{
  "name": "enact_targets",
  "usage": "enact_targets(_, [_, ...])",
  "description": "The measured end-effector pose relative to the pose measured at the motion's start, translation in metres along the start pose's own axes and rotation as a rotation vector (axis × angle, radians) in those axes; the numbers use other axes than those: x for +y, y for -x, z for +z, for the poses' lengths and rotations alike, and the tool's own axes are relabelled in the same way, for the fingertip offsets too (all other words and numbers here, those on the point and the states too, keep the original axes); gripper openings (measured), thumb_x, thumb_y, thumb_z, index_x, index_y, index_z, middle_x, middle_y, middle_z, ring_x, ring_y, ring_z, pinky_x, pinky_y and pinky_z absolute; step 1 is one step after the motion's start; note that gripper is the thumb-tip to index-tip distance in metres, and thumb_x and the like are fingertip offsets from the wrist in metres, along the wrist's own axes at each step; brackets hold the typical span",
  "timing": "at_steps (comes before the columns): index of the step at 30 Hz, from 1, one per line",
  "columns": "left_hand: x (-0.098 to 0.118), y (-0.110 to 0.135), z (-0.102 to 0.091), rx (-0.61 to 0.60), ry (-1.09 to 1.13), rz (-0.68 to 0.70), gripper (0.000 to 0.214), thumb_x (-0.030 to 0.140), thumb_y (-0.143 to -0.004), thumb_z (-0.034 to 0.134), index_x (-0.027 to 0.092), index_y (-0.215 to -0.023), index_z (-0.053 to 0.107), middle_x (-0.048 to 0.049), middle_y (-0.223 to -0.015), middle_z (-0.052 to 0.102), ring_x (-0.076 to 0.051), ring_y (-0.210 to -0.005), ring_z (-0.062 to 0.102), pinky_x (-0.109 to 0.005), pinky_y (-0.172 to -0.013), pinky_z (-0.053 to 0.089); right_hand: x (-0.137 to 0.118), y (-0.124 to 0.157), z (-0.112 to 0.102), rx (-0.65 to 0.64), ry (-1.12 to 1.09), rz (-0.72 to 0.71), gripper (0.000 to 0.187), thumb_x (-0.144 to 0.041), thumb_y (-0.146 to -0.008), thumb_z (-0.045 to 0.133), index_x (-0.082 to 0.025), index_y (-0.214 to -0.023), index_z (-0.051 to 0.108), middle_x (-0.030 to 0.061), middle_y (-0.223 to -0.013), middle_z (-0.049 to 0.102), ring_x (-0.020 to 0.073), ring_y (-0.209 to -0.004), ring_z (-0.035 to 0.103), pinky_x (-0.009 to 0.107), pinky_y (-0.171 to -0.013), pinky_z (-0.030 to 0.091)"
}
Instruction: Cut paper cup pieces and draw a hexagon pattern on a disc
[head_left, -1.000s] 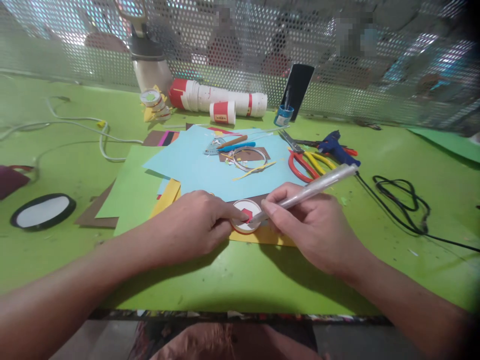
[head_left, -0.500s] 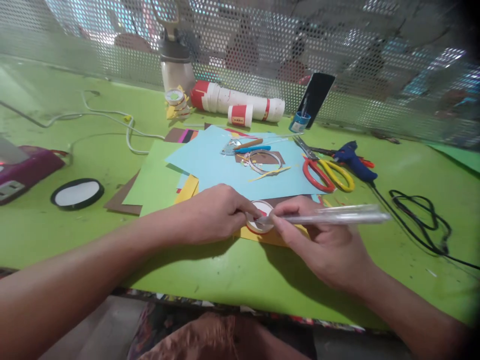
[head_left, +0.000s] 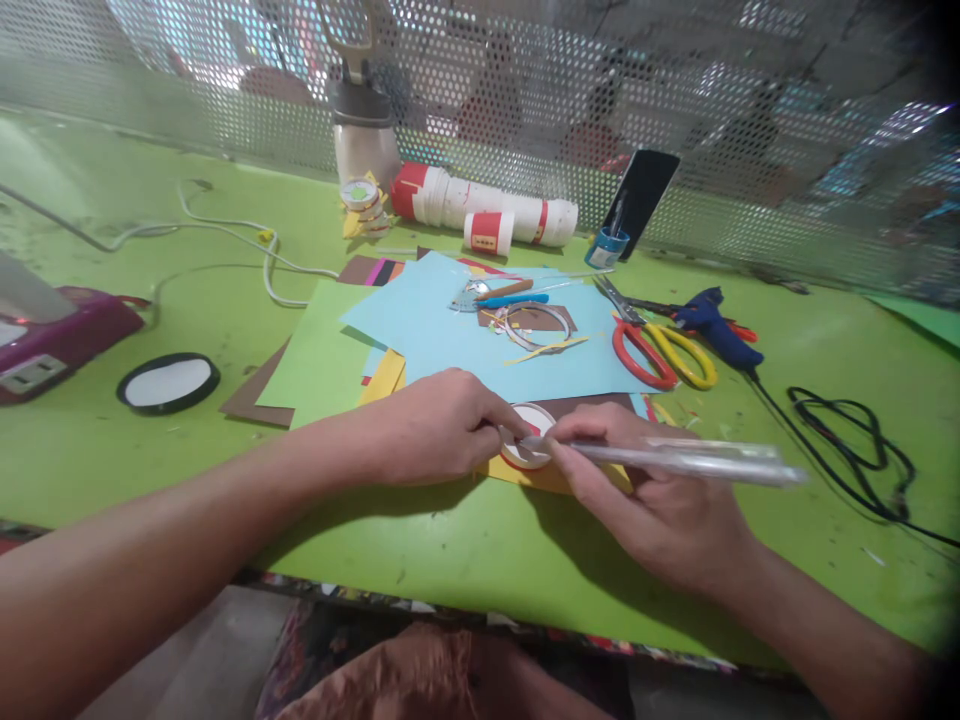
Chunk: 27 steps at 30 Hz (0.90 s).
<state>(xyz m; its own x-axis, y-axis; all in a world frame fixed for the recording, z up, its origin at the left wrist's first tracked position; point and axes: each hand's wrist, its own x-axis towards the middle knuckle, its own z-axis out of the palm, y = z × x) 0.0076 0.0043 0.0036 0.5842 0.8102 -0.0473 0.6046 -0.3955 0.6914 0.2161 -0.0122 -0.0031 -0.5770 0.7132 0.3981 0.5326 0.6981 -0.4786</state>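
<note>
A perforated metal screen (head_left: 465, 130) is standing behind a green table (head_left: 442, 560). At the left, a purple power strip (head_left: 82, 340) is sitting near a black-rimmed oval (head_left: 168, 383), and a white cable (head_left: 268, 270) is winding towards the coloured sheets. The left hand (head_left: 442, 425) is pointing its index finger onto a round white piece (head_left: 535, 416) with a red patch, its other fingers curling; I cannot tell whether it is also gripping the piece. The piece is lying between the hands, over yellow paper (head_left: 532, 477). Behind it, a light blue sheet (head_left: 442, 345) is bearing a protractor (head_left: 466, 297) and a blue marker (head_left: 517, 300). The right hand (head_left: 645, 480) is gripping a clear pen-like tool (head_left: 697, 458), its tip meeting the piece. Farther right, scissors (head_left: 636, 320) are lying beside a blue glue gun (head_left: 718, 328).
</note>
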Motion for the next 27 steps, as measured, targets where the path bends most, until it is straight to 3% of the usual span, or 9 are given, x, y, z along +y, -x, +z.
enact_targets(15, [0.001, 0.0, -0.0006, -0.027, -0.002, -0.022, 0.043, 0.011, -0.081, 0.042, 0.023, -0.108, 0.074, -0.0015, -0.084, 0.075, -0.014, -0.07, 0.06, -0.022, -0.064, 0.045, 0.0014, 0.0037, -0.0016, -0.001, -0.054, 0.056, 0.007, -0.021, -0.091, 0.055, -0.022, -0.092, 0.061, -0.0003, -0.083, 0.07, 0.0133, -0.074, 0.065, 0.023, -0.068, 0.049])
enact_targets(27, [-0.0001, -0.0017, -0.0009, -0.045, -0.015, -0.035, 0.042, 0.013, -0.082, 0.043, 0.022, -0.108, 0.074, -0.0019, -0.08, 0.074, -0.015, -0.068, 0.059, -0.022, -0.062, 0.043, 0.0033, 0.0025, 0.0004, -0.02, -0.059, 0.057, 0.007, -0.021, -0.092, 0.055, -0.02, -0.093, 0.061, 0.0002, -0.083, 0.071, 0.0127, -0.075, 0.065, 0.022, -0.068, 0.048])
